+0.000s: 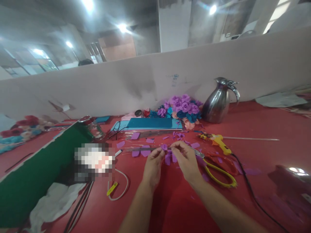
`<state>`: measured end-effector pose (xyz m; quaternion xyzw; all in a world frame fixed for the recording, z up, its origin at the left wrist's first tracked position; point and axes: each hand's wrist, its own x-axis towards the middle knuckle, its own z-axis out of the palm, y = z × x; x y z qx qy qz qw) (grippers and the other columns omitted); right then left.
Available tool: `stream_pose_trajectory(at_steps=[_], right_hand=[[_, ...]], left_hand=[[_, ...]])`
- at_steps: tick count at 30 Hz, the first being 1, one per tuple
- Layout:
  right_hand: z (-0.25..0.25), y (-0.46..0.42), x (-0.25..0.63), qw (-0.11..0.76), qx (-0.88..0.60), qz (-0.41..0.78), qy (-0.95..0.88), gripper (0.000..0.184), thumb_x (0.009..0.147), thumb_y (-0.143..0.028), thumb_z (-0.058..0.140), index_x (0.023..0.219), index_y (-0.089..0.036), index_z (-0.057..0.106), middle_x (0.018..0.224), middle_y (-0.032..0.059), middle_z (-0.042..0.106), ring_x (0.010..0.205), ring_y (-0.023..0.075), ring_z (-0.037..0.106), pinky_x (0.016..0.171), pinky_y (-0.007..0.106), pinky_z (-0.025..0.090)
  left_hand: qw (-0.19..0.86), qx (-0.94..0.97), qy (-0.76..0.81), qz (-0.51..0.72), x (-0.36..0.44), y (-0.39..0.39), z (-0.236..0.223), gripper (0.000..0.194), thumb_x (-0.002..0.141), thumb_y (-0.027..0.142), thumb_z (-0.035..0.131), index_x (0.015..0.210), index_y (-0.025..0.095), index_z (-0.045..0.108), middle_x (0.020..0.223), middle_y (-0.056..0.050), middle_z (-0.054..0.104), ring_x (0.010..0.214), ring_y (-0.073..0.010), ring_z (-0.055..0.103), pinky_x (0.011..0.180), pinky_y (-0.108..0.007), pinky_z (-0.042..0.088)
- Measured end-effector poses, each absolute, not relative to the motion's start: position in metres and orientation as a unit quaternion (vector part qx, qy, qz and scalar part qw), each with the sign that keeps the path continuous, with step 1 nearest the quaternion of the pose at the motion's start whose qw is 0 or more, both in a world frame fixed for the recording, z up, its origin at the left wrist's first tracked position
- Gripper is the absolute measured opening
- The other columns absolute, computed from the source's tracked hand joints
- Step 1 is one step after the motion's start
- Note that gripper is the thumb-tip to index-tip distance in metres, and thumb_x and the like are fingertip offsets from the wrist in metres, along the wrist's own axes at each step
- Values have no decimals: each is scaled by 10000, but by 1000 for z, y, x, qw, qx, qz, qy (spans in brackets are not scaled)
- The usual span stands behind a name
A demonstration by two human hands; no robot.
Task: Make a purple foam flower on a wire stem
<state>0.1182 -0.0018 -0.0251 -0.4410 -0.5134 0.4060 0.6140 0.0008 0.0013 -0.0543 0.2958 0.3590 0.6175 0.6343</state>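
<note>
A small purple paper flower sits at the fingertips of my left hand, which is closed on it. Just to its right, my right hand pinches with thumb and forefinger; whatever is between those fingertips is too small to make out. Loose purple paper petals lie on the red table around and beyond both hands. Beside my right hand rest scissors with yellow handles. A yellow glue gun lies farther right, its black cord running toward the front edge.
Behind the petals are blue paper sheets and a heap of finished purple paper flowers. A steel jug stands by the white partition. On the left are a green panel, a white cable and eyeglasses.
</note>
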Motion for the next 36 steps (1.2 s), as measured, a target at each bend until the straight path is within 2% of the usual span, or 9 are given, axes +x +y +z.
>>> stream_pose_trajectory(at_steps=[4,10,17,19,22,24,28,31,36], right_hand=[[-22,-3,120,609,-423,398,-541,98,767,-262,579,823,-211,640,786,26,640,748,180,570,693,298,438],[-21,-3,119,614,-436,366,-547,73,753,-242,585,704,-205,623,691,6,618,668,161,547,656,282,423],[-22,14,140,619,-493,360,-494,130,751,-311,582,739,-200,650,695,6,649,662,163,560,646,279,423],[-24,20,150,549,-524,334,-558,128,741,-300,582,718,-207,666,682,9,670,642,170,571,634,287,414],[-32,24,160,373,-555,272,-692,109,722,-250,610,648,-241,690,663,10,696,621,179,587,577,279,362],[-36,25,164,292,-587,208,-726,113,714,-221,633,634,-264,700,686,14,714,635,186,599,540,271,313],[-33,27,176,275,-645,94,-707,135,744,-195,617,710,-280,717,734,22,726,641,182,604,522,266,277],[-24,31,192,282,-667,47,-688,144,763,-197,599,744,-265,724,746,40,725,667,191,614,541,270,305],[-16,29,203,140,-691,43,-708,156,772,-264,616,685,-264,745,719,80,719,725,241,641,594,302,368]], left_hand=[[647,304,354,603,1,2,-55,205,622,307,822,752,188,718,771,-9,699,730,-109,607,746,-227,453],[647,301,350,606,1,1,-54,207,602,279,832,740,181,712,767,-6,690,729,-105,596,744,-225,449],[611,274,386,634,-2,2,-48,257,591,296,827,707,171,634,667,42,590,610,-68,526,656,-205,440],[593,276,400,642,-3,3,-46,275,594,316,821,722,175,623,662,50,568,603,-64,506,636,-195,428],[564,283,423,650,-5,4,-46,285,593,329,815,753,180,633,671,52,563,606,-63,482,619,-185,403],[548,288,435,654,-7,5,-46,287,585,320,816,772,184,646,684,52,565,621,-66,475,620,-183,388],[529,307,450,651,-10,6,-47,261,583,295,812,767,175,670,732,34,589,677,-81,491,666,-191,381],[515,313,468,646,-11,5,-46,221,599,316,798,689,167,662,652,41,557,604,-81,442,608,-202,351],[502,330,488,633,-9,5,-44,183,608,308,781,674,166,687,624,34,577,590,-92,450,614,-221,355]])
